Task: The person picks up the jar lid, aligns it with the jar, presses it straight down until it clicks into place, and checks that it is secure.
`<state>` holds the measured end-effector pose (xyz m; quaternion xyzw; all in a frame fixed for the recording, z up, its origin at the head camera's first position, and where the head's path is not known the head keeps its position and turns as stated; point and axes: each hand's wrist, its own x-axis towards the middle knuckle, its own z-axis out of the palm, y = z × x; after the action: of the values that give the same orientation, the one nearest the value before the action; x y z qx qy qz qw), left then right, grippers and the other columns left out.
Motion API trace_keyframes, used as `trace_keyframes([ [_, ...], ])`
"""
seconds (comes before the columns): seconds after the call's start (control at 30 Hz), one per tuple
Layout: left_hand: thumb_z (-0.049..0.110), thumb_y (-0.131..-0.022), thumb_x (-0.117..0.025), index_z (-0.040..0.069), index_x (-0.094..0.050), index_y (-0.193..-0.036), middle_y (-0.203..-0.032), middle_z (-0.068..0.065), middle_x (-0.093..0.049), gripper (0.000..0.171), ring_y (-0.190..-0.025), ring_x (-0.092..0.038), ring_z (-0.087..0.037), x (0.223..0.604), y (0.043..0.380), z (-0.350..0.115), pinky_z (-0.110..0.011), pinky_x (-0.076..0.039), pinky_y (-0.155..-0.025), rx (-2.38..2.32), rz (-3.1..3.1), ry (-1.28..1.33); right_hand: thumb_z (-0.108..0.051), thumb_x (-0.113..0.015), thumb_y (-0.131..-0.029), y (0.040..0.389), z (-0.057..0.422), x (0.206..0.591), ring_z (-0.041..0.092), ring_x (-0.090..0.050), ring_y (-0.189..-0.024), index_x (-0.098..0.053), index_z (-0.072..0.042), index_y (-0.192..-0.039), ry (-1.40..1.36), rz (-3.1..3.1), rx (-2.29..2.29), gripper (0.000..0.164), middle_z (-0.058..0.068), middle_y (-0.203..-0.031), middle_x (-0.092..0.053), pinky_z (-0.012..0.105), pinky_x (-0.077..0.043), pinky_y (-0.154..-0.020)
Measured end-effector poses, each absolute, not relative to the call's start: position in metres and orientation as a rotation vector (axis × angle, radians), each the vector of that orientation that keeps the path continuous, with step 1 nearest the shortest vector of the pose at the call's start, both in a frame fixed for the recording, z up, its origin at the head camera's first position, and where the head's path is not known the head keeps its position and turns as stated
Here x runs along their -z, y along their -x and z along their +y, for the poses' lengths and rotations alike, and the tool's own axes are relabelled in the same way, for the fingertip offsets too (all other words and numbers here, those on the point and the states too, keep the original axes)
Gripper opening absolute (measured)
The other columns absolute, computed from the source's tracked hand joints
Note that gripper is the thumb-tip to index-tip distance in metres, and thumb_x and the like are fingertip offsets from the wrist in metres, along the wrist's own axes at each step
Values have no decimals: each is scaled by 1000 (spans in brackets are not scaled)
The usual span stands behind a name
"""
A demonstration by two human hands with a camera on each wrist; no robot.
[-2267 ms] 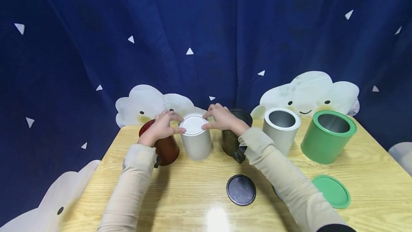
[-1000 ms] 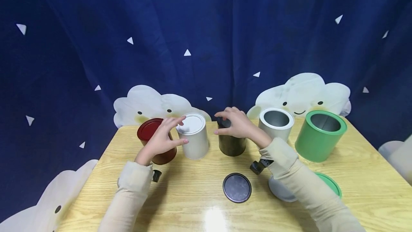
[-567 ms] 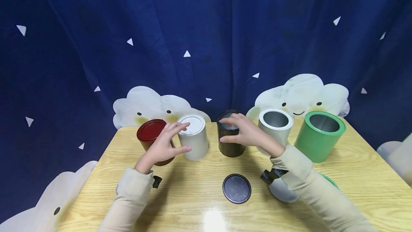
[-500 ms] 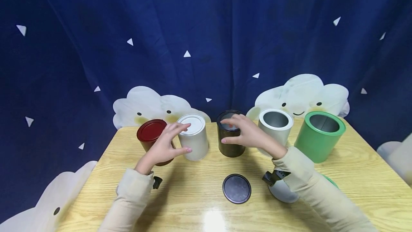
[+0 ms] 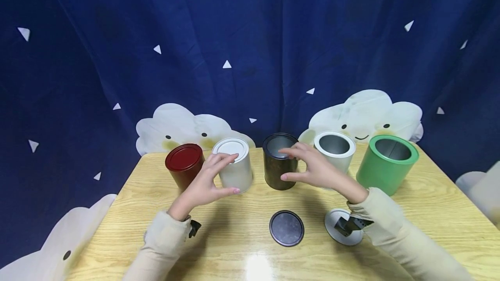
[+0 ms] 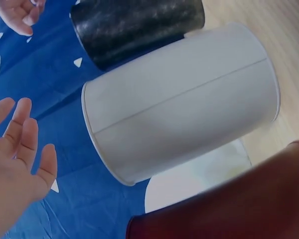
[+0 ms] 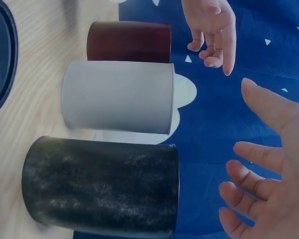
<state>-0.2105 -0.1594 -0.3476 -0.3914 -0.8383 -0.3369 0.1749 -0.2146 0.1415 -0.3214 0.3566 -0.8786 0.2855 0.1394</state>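
Observation:
My left hand (image 5: 205, 184) hovers in front of the white can with a lid on (image 5: 239, 174), fingers spread apart from the thumb and holding nothing. In the left wrist view that white can (image 6: 184, 99) lies apart from my left fingers (image 6: 27, 142). Over the near right side of the black lidless can (image 5: 279, 173) is my right hand (image 5: 318, 171), thumb and fingers apart, nothing between them. A gap separates my right hand (image 7: 274, 179) from the black can (image 7: 104, 189) in the right wrist view. The black lid (image 5: 287, 228) lies flat on the table.
A red lidded can (image 5: 183, 164) stands at the left of the row. To the right are a white open can (image 5: 344, 163) and a green open can (image 5: 375, 170). A white lid (image 5: 333, 220) lies on the wooden table (image 5: 234, 237), partly hidden by the right wrist's camera.
Both hands let go of the white can's lid and drew back. My right hand moved to the black can, then slightly right and nearer; my left hand came nearer too. The green lid became hidden.

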Motion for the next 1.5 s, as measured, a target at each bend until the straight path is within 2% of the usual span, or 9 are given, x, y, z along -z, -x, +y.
trace_keyframes([
  [0.3, 24, -64, -83, 6, -45, -132, -120, -9, -42, 80, -112, -37, -25, 357, 200, -152, -44, -35, -89, 1004, -2406, 1086, -28, -78, -69, 208, 160, 333, 15, -50, -84, -61, -4, -115, -1023, -2509, -781, 55, -2, -89, -53, 34, -41, -73],
  [0.63, 28, -63, -82, 2, -37, -137, -120, -10, -46, 90, -113, -39, -24, 374, 196, -141, -44, -33, -90, 968, -2411, 1195, -28, -78, -68, 194, 178, 352, 19, -53, -90, -62, -6, -114, -1009, -2494, -737, 53, 0, -96, -56, 38, -42, -76],
  [0.87, 34, -63, -81, 8, -38, -137, -119, -7, -47, 90, -105, -39, -21, 386, 193, -135, -42, -32, -85, 897, -2465, 1225, -25, -78, -67, 187, 185, 363, 17, -51, -89, -62, -4, -113, -1036, -2443, -725, 53, -1, -96, -54, 37, -42, -74],
  [1.07, 37, -62, -82, 10, -38, -138, -119, -6, -47, 92, -107, -39, -21, 394, 189, -128, -44, -31, -87, 874, -2532, 1246, -26, -79, -67, 181, 190, 378, 13, -50, -90, -62, -4, -113, -1057, -2443, -738, 54, -2, -99, -53, 35, -43, -74],
  [1.23, 39, -62, -81, 10, -38, -138, -118, -5, -47, 92, -106, -39, -21, 401, 189, -123, -42, -32, -86, 822, -2555, 1267, -24, -80, -64, 176, 191, 393, 12, -47, -91, -62, -5, -114, -1059, -2446, -747, 56, -2, -99, -51, 34, -42, -73],
  [1.5, 45, -62, -80, 13, -36, -140, -122, -5, -41, 95, -106, -36, -21, 413, 189, -118, -41, -30, -86, 763, -2619, 1266, -30, -81, -63, 173, 194, 410, 9, -41, -89, -61, -5, -117, -1055, -2464, -729, 63, -4, -97, -46, 31, -39, -70],
])
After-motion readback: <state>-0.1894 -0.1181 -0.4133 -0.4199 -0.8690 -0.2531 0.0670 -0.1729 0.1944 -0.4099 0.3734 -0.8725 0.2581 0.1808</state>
